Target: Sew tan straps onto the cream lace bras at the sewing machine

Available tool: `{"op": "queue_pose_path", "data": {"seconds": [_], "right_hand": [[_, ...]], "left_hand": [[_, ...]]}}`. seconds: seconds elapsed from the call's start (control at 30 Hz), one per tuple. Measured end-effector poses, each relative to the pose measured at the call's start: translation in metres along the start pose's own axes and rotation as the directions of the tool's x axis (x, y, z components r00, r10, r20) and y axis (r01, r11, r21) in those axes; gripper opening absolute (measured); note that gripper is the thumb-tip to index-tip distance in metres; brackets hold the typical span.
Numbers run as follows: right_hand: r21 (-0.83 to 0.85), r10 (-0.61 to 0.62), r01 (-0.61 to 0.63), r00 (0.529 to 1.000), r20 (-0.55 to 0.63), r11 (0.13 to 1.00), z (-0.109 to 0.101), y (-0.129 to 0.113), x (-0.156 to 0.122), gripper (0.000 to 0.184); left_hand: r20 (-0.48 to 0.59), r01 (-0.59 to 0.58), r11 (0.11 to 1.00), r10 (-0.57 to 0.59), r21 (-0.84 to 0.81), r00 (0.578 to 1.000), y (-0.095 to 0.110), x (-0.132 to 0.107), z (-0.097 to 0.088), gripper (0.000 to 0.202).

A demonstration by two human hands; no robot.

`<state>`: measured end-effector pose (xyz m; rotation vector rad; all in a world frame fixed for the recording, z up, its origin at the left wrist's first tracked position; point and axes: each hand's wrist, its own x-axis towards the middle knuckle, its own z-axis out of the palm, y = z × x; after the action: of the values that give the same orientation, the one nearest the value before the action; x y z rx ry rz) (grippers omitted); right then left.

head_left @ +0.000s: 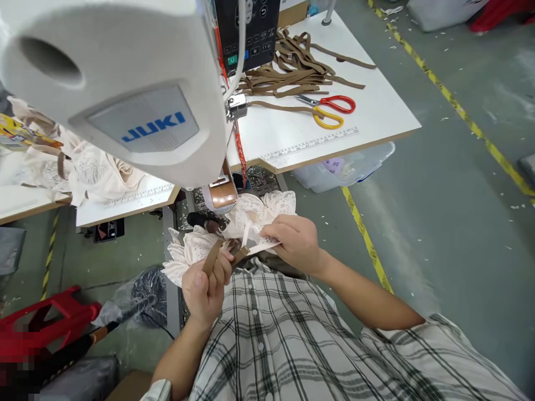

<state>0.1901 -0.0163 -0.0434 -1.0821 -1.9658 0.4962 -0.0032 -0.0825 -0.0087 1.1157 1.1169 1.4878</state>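
Observation:
My left hand is closed around a brown strap, whose end sticks up past the fingers. My right hand pinches a narrow white strap that runs toward the left hand. Both straps meet near a cream lace garment, likely a bra, which hangs in front of my body below the sewing machine's arm end. More of its lace spreads out beside my left hand. The fingers hide part of where the straps join.
The white sewing machine head looms at upper left. On the white table lie brown straps and scissors with red and yellow handles. Lace garments pile at left. A plastic bin stands under the table; a red stool is lower left.

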Motion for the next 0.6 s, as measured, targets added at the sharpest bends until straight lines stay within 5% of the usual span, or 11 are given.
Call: {"op": "queue_pose_path", "data": {"seconds": [0.23,0.47,0.53,0.6], "right_hand": [[-0.011,-0.062,0.061,0.998,-0.026,0.998,0.007,-0.004,-0.002,0.021],[0.039,0.059,-0.061,0.997,0.04,0.997,0.006,-0.008,0.001,0.021],[0.091,0.107,-0.119,0.986,0.125,0.989,0.006,-0.013,0.004,0.017],[0.229,0.114,-0.21,0.921,0.371,0.951,0.008,-0.019,0.006,0.016]], "left_hand": [[0.099,-0.112,0.994,0.11,0.014,0.989,0.0,-0.004,-0.012,0.057],[0.142,-0.152,0.988,0.149,0.01,0.978,0.003,-0.005,-0.016,0.055],[0.113,-0.144,0.989,0.145,-0.021,0.983,0.009,0.004,-0.018,0.056],[0.025,-0.055,0.998,0.055,0.007,0.998,0.02,0.019,-0.024,0.054]]}}
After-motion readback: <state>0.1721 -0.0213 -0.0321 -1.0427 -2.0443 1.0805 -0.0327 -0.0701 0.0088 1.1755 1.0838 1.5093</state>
